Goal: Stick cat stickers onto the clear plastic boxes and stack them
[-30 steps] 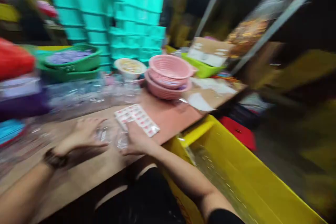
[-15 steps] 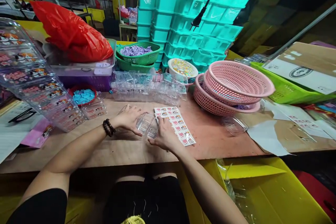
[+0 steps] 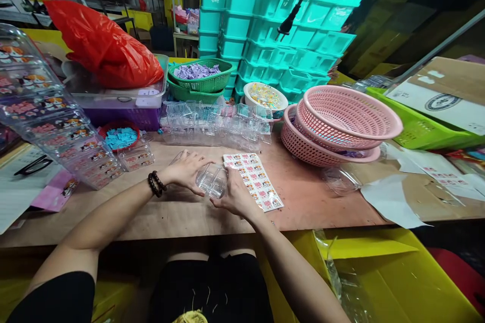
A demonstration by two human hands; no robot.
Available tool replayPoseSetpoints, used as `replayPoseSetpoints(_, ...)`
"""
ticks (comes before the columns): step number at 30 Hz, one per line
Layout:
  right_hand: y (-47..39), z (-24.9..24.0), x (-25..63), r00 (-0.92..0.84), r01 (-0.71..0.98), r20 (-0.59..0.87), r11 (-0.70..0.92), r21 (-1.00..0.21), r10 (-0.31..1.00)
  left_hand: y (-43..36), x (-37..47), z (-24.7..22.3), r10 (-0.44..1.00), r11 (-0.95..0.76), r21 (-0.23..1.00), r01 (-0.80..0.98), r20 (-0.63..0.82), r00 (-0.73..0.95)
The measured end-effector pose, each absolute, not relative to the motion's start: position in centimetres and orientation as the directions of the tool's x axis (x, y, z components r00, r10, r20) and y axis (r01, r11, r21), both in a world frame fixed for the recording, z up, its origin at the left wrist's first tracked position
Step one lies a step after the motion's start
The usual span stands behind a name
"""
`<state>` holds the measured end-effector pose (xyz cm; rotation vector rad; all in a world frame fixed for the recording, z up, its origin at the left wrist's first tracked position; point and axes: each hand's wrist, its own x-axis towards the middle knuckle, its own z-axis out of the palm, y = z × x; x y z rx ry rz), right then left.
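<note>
The left hand (image 3: 188, 171) and right hand (image 3: 237, 194), loosely curved, grip a clear plastic box (image 3: 212, 180) between them.

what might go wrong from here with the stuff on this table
The clear plastic case between the left hand and right hand looks thin, so pressing hard might dent it.

The sticker sheet lies right beside the right hand, so a sideways move could shift or crease it.

The upper pink basket sits tilted on those below, so a bump might slide it off.
</note>
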<state>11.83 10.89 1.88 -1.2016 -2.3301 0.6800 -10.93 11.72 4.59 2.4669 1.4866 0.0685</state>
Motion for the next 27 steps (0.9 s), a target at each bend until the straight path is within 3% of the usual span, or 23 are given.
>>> replayPoseSetpoints(14, 11.6, 0.6, 12.3, -0.573, 0.57, 0.174, 0.543, -0.616, 0.801, 11.5, -10.5, 4.8, 0.865, -0.473, 0.209, 0.856, -0.075, 0.496)
replayPoseSetpoints(20, 12.0, 1.8, 12.1, -0.619, 0.623, 0.08, 0.55, -0.556, 0.781, 11.8, -10.3, 5.8, 0.869, -0.447, 0.31, 0.839, -0.071, 0.49)
replayPoseSetpoints(23, 12.1, 2.2, 12.0, -0.622, 0.656, 0.028, 0.541, -0.525, 0.782, 11.6, -11.5, 6.4, 0.946, -0.324, 0.393, 0.861, 0.127, 0.298)
replayPoseSetpoints(25, 12.2, 2.4, 12.0, -0.622, 0.666, 0.009, 0.535, -0.52, 0.783, 11.0, -13.0, 6.0, 0.964, -0.13, 0.503, 0.855, 0.266, -0.01)
replayPoseSetpoints(27, 12.4, 2.4, 12.2, -0.632, 0.654, 0.0, 0.534, -0.536, 0.775, 10.1, -14.5, 4.8, 0.915, 0.09, 0.646, 0.758, 0.248, -0.32)
